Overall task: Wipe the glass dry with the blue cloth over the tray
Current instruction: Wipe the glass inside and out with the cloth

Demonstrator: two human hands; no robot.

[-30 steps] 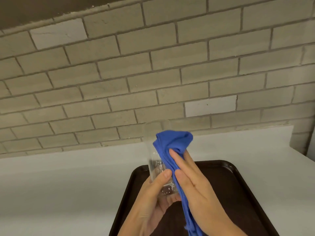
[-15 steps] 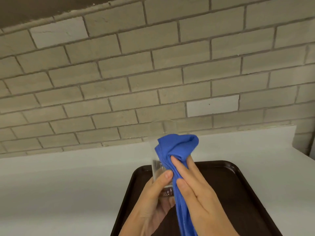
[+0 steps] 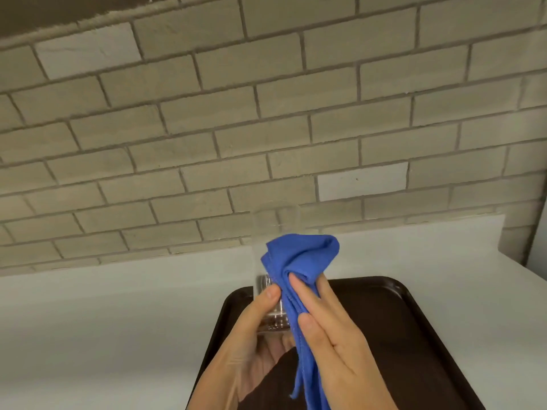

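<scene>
A clear drinking glass (image 3: 268, 232) stands upright in the air above the dark brown tray (image 3: 408, 321). My left hand (image 3: 251, 335) grips its thick base from below and the left. A blue cloth (image 3: 299, 258) is bunched against the glass's right side, its tail hanging down past my wrist. My right hand (image 3: 334, 338) presses the cloth onto the glass with flat fingers. The cloth hides the right wall of the glass, and the rim is faint against the wall.
The tray lies on a white counter (image 3: 103, 321) that runs left and right. A grey brick wall (image 3: 266, 128) rises right behind the counter. The counter's right end (image 3: 527, 279) drops off near the frame edge.
My right hand has slid the cloth upward and a little right along the glass. The cloth's bunched top has spread wider. My left hand keeps its hold on the base.
</scene>
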